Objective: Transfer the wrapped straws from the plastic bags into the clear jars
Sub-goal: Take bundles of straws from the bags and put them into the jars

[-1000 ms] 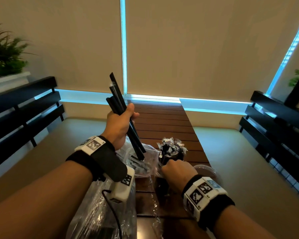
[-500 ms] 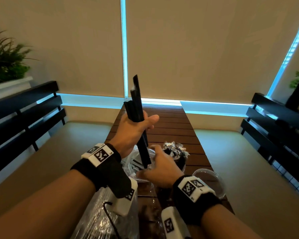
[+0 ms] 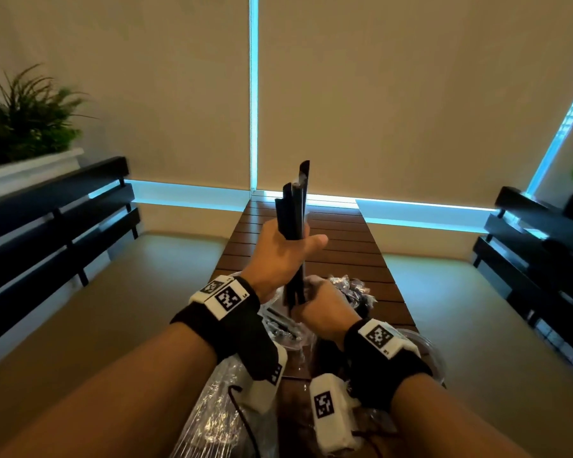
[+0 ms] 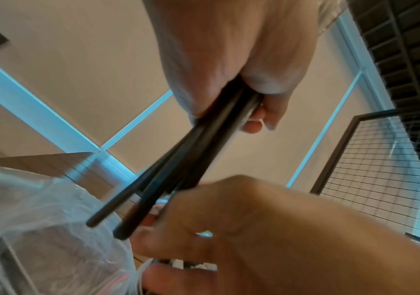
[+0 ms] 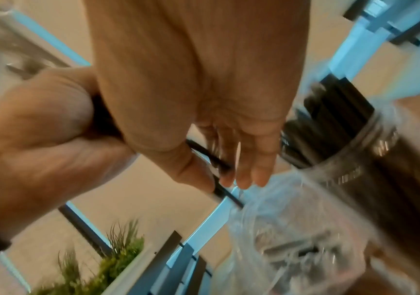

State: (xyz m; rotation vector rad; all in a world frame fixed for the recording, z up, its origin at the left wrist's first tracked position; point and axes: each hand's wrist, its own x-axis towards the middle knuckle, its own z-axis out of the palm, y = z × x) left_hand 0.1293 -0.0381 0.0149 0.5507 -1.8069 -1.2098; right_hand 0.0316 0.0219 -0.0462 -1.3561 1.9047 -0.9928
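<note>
My left hand [image 3: 291, 242] grips a bundle of black wrapped straws [image 3: 295, 206] and holds it upright above the wooden table [image 3: 344, 236]. My right hand [image 3: 308, 302] is just below. The bundle's lower ends [image 5: 222, 191] lie pinched between its thumb and fairly straight fingers [image 5: 244, 169]. A clear jar [image 5: 355, 159] packed with dark straws stands right behind the right hand; in the head view its crinkled top [image 3: 354, 289] shows. An open plastic bag [image 3: 278, 328] holding more straws lies under both hands.
A second plastic bag [image 3: 219, 411] lies at the table's near edge under my left forearm. A clear round container [image 3: 425, 350] sits beside my right wrist. Dark slatted benches [image 3: 63, 219] flank the table, and a potted plant [image 3: 24, 120] stands far left.
The left hand swung the straw bundle from a slant to upright and moved it right. The right hand left the jar, came across, and took the bundle's lower ends.
</note>
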